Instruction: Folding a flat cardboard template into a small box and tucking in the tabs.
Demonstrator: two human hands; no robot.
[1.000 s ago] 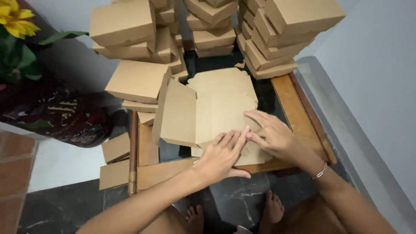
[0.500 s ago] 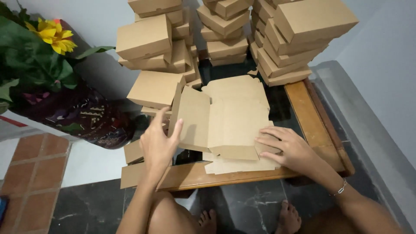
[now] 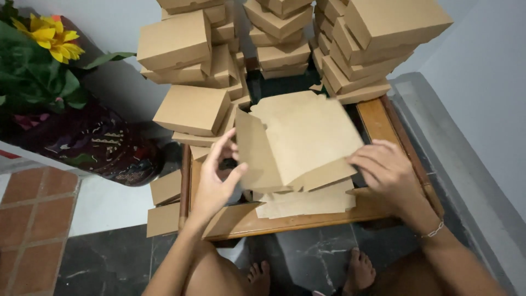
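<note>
Head view shows the left hand (image 3: 215,181) at the centre of the frame, fingers half curled and gripping the raised left flap of a flat cardboard sheet (image 3: 298,137). The right hand (image 3: 386,170), open and flat, presses on the sheet's right edge. The sheet lies on a wooden table (image 3: 383,118), with stacked boxes (image 3: 181,41) along the top of the frame.
</note>
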